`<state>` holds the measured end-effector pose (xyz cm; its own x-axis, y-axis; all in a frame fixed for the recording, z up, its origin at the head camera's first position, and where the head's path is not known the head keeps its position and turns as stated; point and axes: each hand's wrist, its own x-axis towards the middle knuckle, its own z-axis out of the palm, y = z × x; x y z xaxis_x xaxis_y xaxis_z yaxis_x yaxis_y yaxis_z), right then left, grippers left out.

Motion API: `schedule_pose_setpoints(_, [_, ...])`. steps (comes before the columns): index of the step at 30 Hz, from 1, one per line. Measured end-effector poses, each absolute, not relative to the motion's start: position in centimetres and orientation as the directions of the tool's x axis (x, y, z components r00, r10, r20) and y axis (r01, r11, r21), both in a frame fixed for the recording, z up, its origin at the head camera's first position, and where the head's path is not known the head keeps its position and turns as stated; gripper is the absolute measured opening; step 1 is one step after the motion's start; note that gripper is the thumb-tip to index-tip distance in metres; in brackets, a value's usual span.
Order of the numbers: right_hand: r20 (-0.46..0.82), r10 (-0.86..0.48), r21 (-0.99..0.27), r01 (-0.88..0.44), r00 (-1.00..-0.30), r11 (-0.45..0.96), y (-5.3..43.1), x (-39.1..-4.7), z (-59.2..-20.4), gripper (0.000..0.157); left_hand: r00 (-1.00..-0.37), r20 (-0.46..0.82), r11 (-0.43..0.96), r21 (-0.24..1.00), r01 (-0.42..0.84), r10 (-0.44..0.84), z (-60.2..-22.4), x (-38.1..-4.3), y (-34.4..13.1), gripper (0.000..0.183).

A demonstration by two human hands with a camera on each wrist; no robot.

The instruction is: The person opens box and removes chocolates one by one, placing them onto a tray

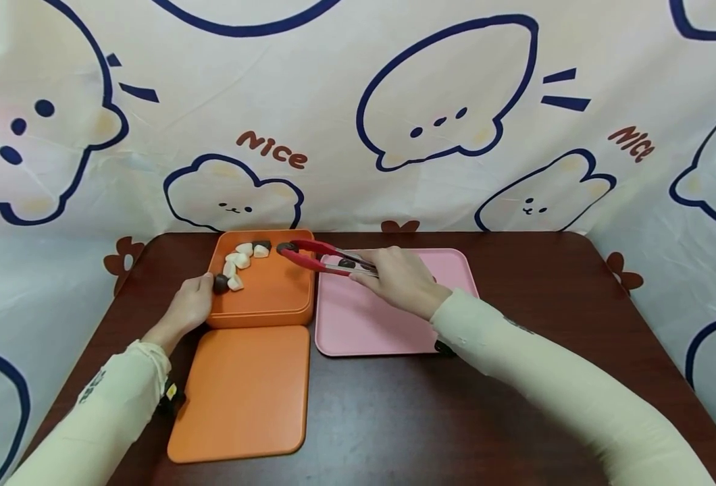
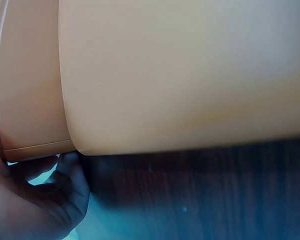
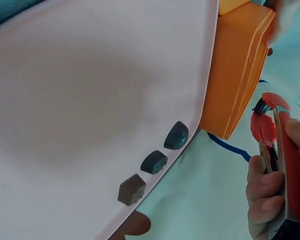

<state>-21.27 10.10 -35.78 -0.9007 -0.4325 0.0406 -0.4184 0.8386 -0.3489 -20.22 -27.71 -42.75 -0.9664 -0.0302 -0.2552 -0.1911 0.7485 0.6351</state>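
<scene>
My left hand [image 1: 190,304] holds the left wall of an orange box [image 1: 273,290], its fingers curled at a lower corner in the left wrist view. Inside, along the left and back, lie several white chocolate-like pieces [image 1: 238,260] and dark ones, such as a rounded dark piece [image 1: 220,283]. My right hand [image 1: 403,275] grips red-tipped tongs [image 1: 317,256], which reach left over the box. Between the tong tips is a dark piece [image 1: 286,248], above the box's right back part. Three dark pieces [image 3: 154,162] sit near the far edge of the pink tray [image 3: 80,110].
The pink tray stands just right of the orange box. In front of the box lies a flat orange lid [image 1: 248,391] on the dark wooden table [image 1: 406,418]. A patterned white curtain [image 1: 327,101] hangs behind and at both sides.
</scene>
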Motion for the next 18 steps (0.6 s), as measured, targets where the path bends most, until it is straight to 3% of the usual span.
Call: schedule_pose_setpoints(18, [0.148, -0.410, -0.287, -0.436, -0.900, 0.853, 16.8, -19.5, -35.6, 0.047, -0.963, -0.268, 0.754, 0.627, -0.198, -0.030, -42.6, -20.2, -27.5, 0.074])
